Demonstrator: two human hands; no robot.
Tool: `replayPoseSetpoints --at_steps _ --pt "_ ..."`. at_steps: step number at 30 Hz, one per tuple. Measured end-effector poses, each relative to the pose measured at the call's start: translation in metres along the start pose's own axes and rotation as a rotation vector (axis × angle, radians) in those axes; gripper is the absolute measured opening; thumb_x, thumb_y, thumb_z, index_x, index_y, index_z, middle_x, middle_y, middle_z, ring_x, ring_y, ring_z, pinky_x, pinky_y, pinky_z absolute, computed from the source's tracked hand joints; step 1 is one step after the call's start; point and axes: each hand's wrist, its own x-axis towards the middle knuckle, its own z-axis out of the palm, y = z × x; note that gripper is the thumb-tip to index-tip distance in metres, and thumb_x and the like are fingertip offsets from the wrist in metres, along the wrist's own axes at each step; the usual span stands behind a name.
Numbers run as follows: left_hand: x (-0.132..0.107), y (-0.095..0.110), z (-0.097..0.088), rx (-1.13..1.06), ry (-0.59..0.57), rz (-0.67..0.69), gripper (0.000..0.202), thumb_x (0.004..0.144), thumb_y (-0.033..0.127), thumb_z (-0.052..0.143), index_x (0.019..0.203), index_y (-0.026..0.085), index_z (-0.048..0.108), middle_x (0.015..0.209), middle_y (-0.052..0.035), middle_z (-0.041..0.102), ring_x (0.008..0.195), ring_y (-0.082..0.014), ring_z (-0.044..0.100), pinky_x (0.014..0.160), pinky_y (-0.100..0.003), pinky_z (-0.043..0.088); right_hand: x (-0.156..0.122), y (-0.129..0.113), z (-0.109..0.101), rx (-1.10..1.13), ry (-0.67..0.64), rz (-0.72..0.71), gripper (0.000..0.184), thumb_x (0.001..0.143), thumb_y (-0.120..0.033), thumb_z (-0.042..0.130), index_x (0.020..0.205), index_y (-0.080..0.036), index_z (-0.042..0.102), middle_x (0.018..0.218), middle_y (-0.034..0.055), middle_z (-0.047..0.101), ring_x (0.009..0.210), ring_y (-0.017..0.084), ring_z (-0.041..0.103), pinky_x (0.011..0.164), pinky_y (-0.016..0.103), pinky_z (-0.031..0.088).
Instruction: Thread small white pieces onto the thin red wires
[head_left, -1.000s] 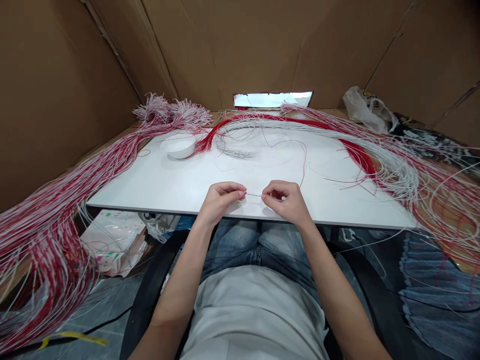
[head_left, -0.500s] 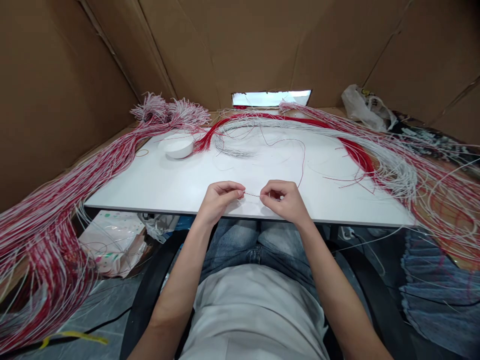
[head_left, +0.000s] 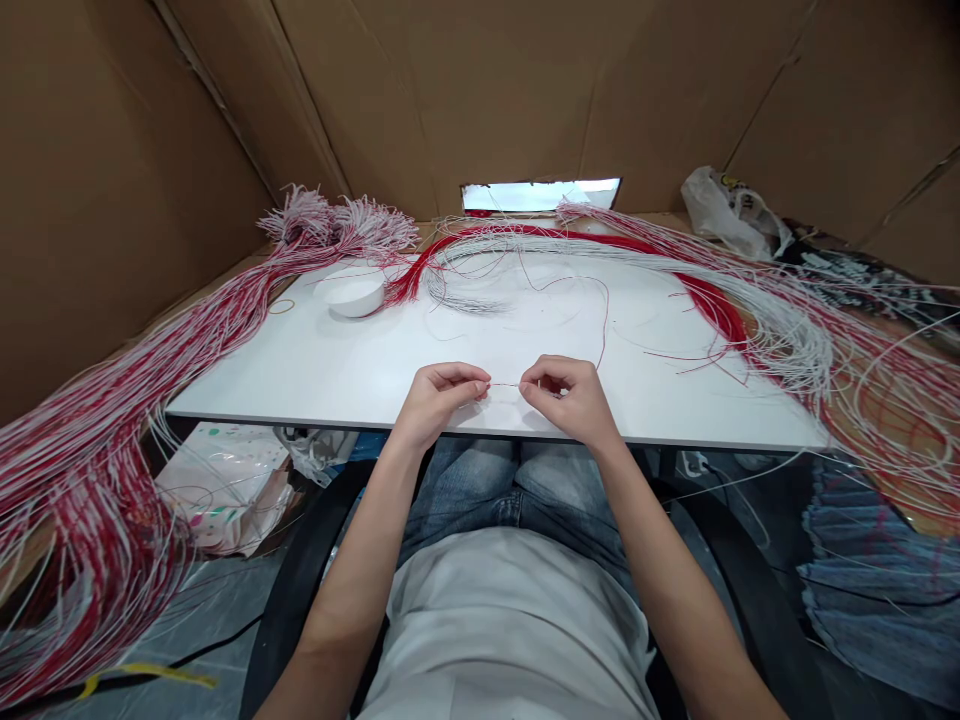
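Between my two hands a thin red wire (head_left: 505, 385) is stretched in a short, nearly level line just above the front edge of the white table (head_left: 337, 380). My left hand (head_left: 444, 395) pinches one side of it with thumb and forefinger. The fingertips of my right hand (head_left: 568, 393) are closed on the other side, a small gap away. A bit of white shows at the right fingers, too small to make out. From behind the right hand, a red strand (head_left: 606, 320) curves back across the tabletop.
A white round dish (head_left: 356, 297) stands at the back left. Red wires (head_left: 716, 305) and white wires (head_left: 787, 335) arc along the back and right. Twisted red-and-white wires (head_left: 180, 325) hang over the left side. Cardboard walls (head_left: 517, 90) enclose the table; a plastic bag (head_left: 724, 215) lies back right.
My right hand has risen very slightly, and the wire between the hands lies more level than before. Both pinches stay closed.
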Motion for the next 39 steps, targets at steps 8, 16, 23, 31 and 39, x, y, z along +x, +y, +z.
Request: replayPoseSetpoints --at_steps 8,16,23,31,39 --pt "0.0001 0.0015 0.0002 0.001 -0.006 -0.007 0.015 0.055 0.022 0.080 0.068 0.016 0.075 0.060 -0.0019 0.068 0.059 -0.0119 0.059 0.061 -0.023 0.046 -0.0002 0.0003 0.0003 0.015 0.023 0.004 0.009 0.071 -0.013 0.057 0.064 -0.017 0.062 0.060 -0.0011 0.058 0.052 0.009 0.042 0.050 0.024 0.032" --pt "0.0009 0.0013 -0.0008 -0.007 -0.023 -0.016 0.014 0.057 0.021 0.079 0.068 0.015 0.075 0.059 -0.0010 0.068 0.058 -0.0100 0.059 0.060 -0.021 0.045 -0.0004 0.0005 0.0005 0.017 0.031 0.020 0.009 0.071 -0.013 0.058 0.063 -0.016 0.062 0.060 -0.0012 0.058 0.052 0.009 0.042 0.050 0.023 0.032" --pt "0.0007 0.0017 -0.0003 -0.023 -0.030 -0.023 0.014 0.057 0.020 0.080 0.068 0.015 0.075 0.059 -0.0007 0.069 0.057 -0.0090 0.059 0.059 -0.019 0.045 -0.0005 0.0008 0.0005 0.023 0.028 0.018 0.009 0.070 -0.012 0.058 0.063 -0.015 0.062 0.060 -0.0010 0.059 0.052 0.008 0.043 0.050 0.023 0.032" --pt "0.0014 0.0003 -0.0003 -0.040 0.013 -0.037 0.015 0.055 0.020 0.081 0.068 0.015 0.075 0.060 -0.0015 0.070 0.057 -0.0104 0.061 0.060 -0.021 0.047 -0.0004 -0.0006 0.0010 0.000 0.038 -0.006 0.009 0.070 -0.011 0.058 0.063 -0.016 0.062 0.059 -0.0015 0.058 0.051 0.008 0.041 0.049 0.023 0.032" --pt "0.0016 -0.0014 0.0000 -0.023 0.038 -0.026 0.016 0.054 0.017 0.081 0.068 0.015 0.075 0.060 -0.0010 0.070 0.057 -0.0097 0.063 0.059 -0.019 0.047 -0.0005 -0.0014 0.0018 -0.023 0.017 -0.031 0.010 0.068 -0.011 0.057 0.062 -0.016 0.062 0.058 -0.0015 0.057 0.051 0.008 0.041 0.049 0.023 0.032"
